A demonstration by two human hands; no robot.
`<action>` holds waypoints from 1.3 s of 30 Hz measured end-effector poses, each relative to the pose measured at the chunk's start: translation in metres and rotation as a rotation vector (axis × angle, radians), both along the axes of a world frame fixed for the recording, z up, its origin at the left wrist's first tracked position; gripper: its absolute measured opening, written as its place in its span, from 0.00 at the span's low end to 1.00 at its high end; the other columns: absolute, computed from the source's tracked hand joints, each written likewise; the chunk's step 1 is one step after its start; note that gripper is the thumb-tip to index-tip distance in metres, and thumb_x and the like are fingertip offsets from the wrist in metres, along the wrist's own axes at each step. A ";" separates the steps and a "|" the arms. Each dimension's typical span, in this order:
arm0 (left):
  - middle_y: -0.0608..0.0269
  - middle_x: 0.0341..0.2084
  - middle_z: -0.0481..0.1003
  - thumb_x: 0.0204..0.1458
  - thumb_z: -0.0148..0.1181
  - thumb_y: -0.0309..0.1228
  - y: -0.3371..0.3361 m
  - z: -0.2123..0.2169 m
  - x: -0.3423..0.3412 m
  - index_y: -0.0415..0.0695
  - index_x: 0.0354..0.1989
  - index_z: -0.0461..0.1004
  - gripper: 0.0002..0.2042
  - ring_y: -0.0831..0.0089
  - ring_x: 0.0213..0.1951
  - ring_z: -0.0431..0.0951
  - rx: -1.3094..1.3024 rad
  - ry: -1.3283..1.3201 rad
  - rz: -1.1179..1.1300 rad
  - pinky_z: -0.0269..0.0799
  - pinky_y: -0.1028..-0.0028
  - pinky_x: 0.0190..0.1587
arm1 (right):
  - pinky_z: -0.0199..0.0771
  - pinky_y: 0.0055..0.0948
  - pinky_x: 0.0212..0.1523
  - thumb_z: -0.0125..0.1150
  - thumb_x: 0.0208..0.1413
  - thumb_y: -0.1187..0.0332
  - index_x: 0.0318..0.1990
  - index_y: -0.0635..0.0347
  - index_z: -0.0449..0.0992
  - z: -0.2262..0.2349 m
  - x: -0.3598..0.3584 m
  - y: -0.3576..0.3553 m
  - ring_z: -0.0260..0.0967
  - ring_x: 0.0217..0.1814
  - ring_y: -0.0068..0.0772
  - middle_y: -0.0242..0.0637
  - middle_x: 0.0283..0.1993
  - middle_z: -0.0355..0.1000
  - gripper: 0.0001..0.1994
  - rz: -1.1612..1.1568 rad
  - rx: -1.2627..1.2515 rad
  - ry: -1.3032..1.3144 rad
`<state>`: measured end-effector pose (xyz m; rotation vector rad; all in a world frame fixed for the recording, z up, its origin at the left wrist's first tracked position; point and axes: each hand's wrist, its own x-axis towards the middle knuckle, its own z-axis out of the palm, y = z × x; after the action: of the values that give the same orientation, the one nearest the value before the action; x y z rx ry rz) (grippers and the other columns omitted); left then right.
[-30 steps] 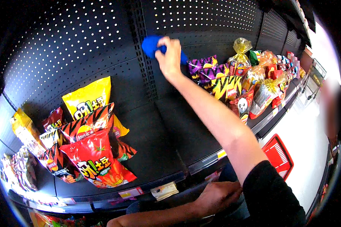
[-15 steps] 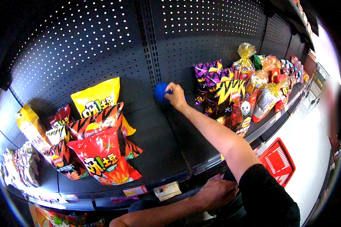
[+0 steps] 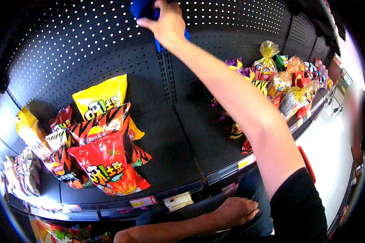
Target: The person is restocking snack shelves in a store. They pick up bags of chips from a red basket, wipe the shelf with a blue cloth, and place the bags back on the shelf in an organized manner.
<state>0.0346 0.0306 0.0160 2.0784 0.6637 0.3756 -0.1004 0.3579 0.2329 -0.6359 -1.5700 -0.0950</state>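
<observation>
My right hand (image 3: 169,26) is raised high against the black perforated back panel (image 3: 109,28) of a shop shelf. Its fingers are closed round a bunched blue cloth (image 3: 141,9), which lies against the panel; one end hangs out below the hand, over the slotted upright (image 3: 166,73). Low at the front, my left hand (image 3: 237,211) rests on my leg, fingers curled into a loose fist, with nothing visible in it. Left of the upright, a red chip bag (image 3: 109,162) leans in front of a tiger-striped bag (image 3: 101,125) and a yellow bag (image 3: 103,95).
More snack bags (image 3: 32,129) stand at the far left of the black shelf board (image 3: 166,162). To the right, past my forearm, are purple bags and gift-wrapped packs (image 3: 267,60). Price tags (image 3: 178,201) line the shelf edge. A red basket (image 3: 306,164) shows partly behind my arm.
My right hand has moved up from low beside the upright to high on the back panel, carrying the blue cloth. My forearm now hides part of the right-hand bags. My left hand stays low.
</observation>
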 end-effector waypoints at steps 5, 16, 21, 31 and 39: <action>0.47 0.32 0.78 0.61 0.52 0.33 -0.002 0.012 -0.007 0.38 0.37 0.75 0.10 0.55 0.34 0.80 0.059 -0.016 -0.011 0.77 0.60 0.38 | 0.69 0.47 0.43 0.69 0.45 0.68 0.40 0.56 0.69 -0.129 0.006 -0.001 0.64 0.47 0.52 0.45 0.40 0.63 0.16 0.039 -0.089 -0.164; 0.50 0.30 0.79 0.55 0.55 0.28 0.011 -0.069 0.009 0.35 0.40 0.76 0.09 0.59 0.32 0.82 0.446 0.034 0.136 0.79 0.62 0.34 | 0.70 0.45 0.45 0.71 0.44 0.72 0.34 0.58 0.69 -0.258 0.020 -0.002 0.67 0.44 0.51 0.45 0.38 0.65 0.14 0.107 -0.498 -0.383; 0.52 0.28 0.76 0.57 0.54 0.32 0.008 -0.043 0.002 0.39 0.35 0.72 0.08 0.60 0.36 0.80 0.417 0.221 0.035 0.76 0.63 0.38 | 0.67 0.41 0.36 0.68 0.45 0.62 0.32 0.58 0.68 -0.138 0.004 0.004 0.66 0.36 0.45 0.43 0.32 0.64 0.15 0.142 -0.272 -0.168; 0.55 0.24 0.75 0.56 0.50 0.27 -0.005 -0.063 0.008 0.41 0.34 0.75 0.07 0.60 0.30 0.79 0.548 0.088 0.011 0.74 0.61 0.38 | 0.72 0.43 0.51 0.61 0.53 0.61 0.47 0.54 0.72 0.065 -0.034 0.009 0.69 0.52 0.49 0.45 0.47 0.71 0.15 -0.037 0.145 -0.131; 0.58 0.26 0.73 0.51 0.55 0.30 -0.014 -0.063 0.011 0.41 0.34 0.72 0.07 0.65 0.33 0.76 0.606 0.188 0.013 0.73 0.68 0.38 | 0.76 0.43 0.42 0.65 0.49 0.69 0.43 0.48 0.73 -0.091 -0.019 -0.012 0.70 0.47 0.45 0.40 0.41 0.65 0.12 0.089 0.060 -0.429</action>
<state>0.0457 0.0165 -0.0467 2.7115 0.7368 0.4292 -0.1192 0.3460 0.1416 -0.5181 -1.9984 -0.2226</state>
